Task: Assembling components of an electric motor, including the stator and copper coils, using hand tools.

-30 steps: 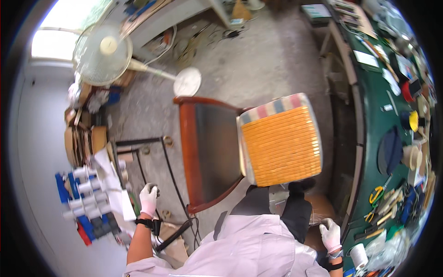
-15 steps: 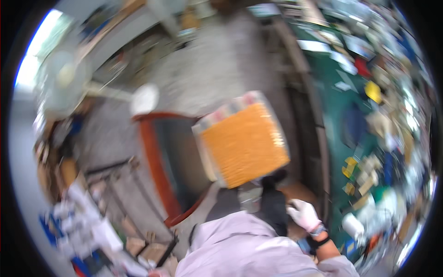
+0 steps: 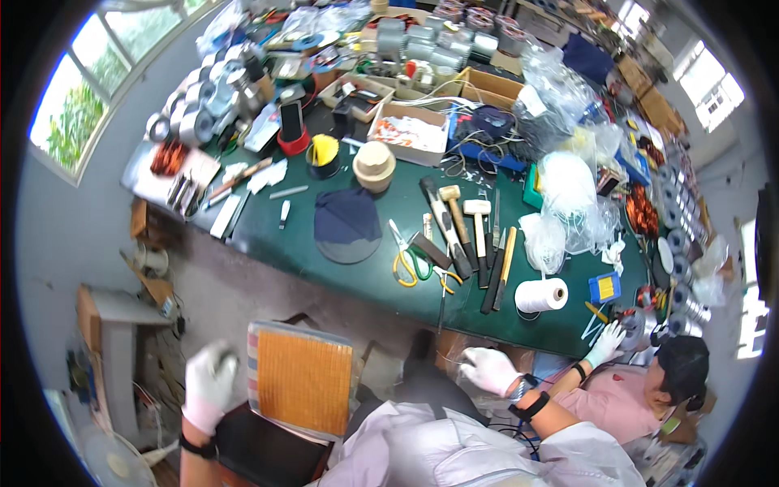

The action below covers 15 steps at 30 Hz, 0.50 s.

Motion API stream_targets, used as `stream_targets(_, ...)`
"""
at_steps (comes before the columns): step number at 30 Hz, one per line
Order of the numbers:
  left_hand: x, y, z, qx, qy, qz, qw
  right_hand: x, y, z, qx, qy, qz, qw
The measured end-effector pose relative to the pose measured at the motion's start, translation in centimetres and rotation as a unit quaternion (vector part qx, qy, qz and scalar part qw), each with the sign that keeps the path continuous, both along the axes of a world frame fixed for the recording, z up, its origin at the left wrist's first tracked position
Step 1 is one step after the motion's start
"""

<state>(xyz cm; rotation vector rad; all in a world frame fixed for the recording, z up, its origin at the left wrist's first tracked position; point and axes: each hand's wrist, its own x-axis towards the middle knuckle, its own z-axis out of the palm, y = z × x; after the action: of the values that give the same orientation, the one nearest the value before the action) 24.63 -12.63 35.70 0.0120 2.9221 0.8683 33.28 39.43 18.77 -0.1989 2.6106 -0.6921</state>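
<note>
One green workbench [image 3: 272, 241] spans my view; nearer stands the chair [image 3: 272, 448], its orange seat mat [image 3: 304, 381], roughly square with no clear long axis, just right of the left hand [image 3: 209, 383], which is closer than the right hand [image 3: 490, 371]. Both curl loosely; I see nothing held.

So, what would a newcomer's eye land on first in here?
Probably the big green bench, cluttered along its far side, with a row of hammers near its middle. Next, the orange mat on the chair at lower left, beside the wearer's white-gloved left hand. Then, at lower right, a co-worker in pink by the bench's near edge.
</note>
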Motion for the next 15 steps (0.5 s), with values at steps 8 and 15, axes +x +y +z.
stream_targets(8, -30.6, 13.0, 18.1, 0.099, 0.296, -0.055, 0.949, -3.1, 4.1, -2.2, -0.04, 0.005, -0.144, 0.989)
stream_targets(15, -45.5, 20.9, 28.5, 0.241, 0.325, -0.266, 0.875, -11.5, -1.2, -6.7, -0.041, 0.11, -0.172, 0.978)
